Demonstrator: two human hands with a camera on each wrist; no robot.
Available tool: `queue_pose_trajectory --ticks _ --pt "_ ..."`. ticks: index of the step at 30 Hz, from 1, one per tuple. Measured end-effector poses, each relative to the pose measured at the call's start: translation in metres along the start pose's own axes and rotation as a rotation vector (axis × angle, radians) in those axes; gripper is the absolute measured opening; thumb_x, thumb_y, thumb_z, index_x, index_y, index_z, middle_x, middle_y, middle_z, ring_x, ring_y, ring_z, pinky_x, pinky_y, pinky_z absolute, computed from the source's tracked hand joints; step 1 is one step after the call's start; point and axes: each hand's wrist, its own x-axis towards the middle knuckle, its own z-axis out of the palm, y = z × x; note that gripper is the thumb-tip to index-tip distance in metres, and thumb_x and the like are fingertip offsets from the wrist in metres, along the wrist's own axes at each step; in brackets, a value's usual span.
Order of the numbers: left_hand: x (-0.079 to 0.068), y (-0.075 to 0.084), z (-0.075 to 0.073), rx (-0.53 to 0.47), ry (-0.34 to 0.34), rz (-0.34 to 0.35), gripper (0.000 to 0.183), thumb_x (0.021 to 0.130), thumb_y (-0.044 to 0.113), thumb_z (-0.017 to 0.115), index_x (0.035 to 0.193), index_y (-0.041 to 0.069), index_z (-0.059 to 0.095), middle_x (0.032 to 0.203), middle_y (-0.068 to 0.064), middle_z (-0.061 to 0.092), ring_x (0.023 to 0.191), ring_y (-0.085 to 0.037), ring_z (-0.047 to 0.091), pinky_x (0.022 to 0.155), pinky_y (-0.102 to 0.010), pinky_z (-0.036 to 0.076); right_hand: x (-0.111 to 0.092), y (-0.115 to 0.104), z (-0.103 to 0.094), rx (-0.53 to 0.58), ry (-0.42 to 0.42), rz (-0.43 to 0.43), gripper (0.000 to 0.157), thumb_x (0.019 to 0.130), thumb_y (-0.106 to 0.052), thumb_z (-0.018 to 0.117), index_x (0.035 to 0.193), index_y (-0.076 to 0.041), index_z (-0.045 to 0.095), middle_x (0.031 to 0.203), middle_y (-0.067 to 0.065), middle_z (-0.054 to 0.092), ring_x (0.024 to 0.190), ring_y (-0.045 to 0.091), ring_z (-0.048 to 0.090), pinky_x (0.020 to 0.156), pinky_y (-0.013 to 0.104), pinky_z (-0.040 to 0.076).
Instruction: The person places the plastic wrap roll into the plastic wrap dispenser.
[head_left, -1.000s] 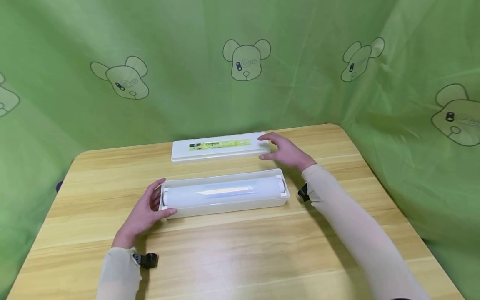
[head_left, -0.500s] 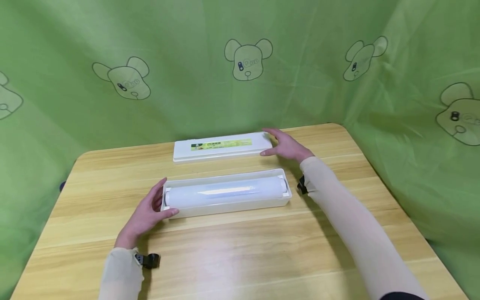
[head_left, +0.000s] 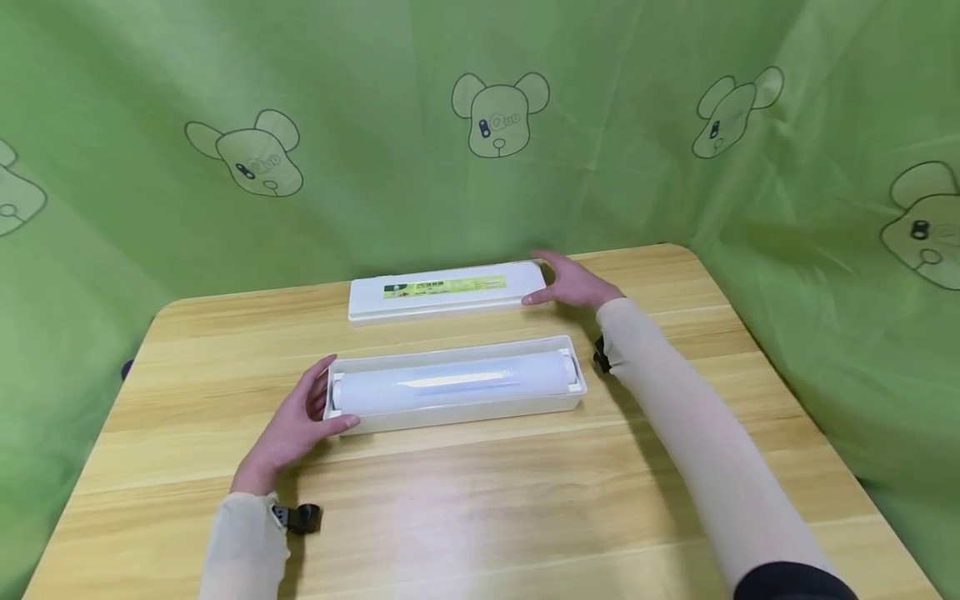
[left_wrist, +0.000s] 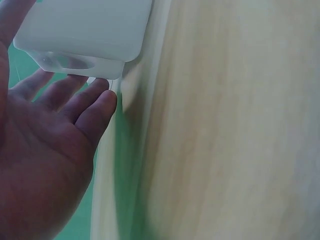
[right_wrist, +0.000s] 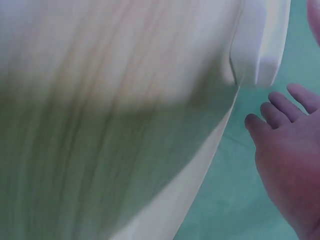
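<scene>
A long white plastic box [head_left: 465,412], lidless, lies on the table in the head view. A glossy roll of cling film [head_left: 450,383] fills it. My left hand [head_left: 292,421] holds the box's left end, thumb along the front wall and fingers behind. In the left wrist view, its fingertips [left_wrist: 102,90] meet the box's end. Farther back lies the white lid [head_left: 367,293] with a yellow-green label. Around the lid's right end is my right hand [head_left: 573,285], thumb at the front edge and index finger at the back corner. The right wrist view shows several fingers apart from the lid's end.
The wooden table [head_left: 465,508] has rounded back corners. A green curtain [head_left: 375,192] with bear-head prints hangs behind it and along both sides. The lid sits close to the table's back edge. Black cameras [head_left: 303,518] are strapped to both wrists.
My right hand has moved slightly back, bringing its index finger from above the lid to behind its back corner. My left hand stays at the box, and box and lid lie as before.
</scene>
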Motion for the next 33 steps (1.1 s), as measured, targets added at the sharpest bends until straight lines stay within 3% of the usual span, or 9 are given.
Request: queue_pose_trajectory --ticks 7,23,33 --pt "0.001 -0.003 0.001 -0.037 -0.004 0.0 0.098 0.083 0.006 0.079 0.157 0.011 0.015 0.155 -0.02 0.03 0.135 -0.035 0.038 0.101 -0.016 0.038 0.01 0.008 0.006 -0.003 -0.04 0.021 0.108 0.077 -0.038 0.084 0.155 -0.001 0.018 0.16 0.02 0.016 0.145 0.036 0.014 0.118 0.05 0.011" --pt "0.003 -0.001 -0.001 -0.044 -0.011 0.001 0.097 0.083 0.005 0.079 0.157 0.011 0.015 0.156 -0.019 0.03 0.134 -0.036 0.039 0.099 -0.016 0.04 0.013 0.011 0.007 -0.021 -0.032 0.033 0.107 0.076 -0.027 0.087 0.154 -0.001 0.019 0.158 0.023 0.018 0.145 0.038 0.015 0.118 0.049 0.012" --pt "0.002 -0.001 -0.002 -0.036 -0.009 -0.011 0.098 0.083 0.006 0.079 0.157 0.011 0.015 0.156 -0.019 0.028 0.135 -0.036 0.039 0.099 -0.015 0.04 0.022 0.012 0.008 -0.021 -0.028 0.028 0.102 0.072 -0.02 0.089 0.15 0.004 0.027 0.149 0.026 0.033 0.137 0.04 0.03 0.116 0.049 0.02"
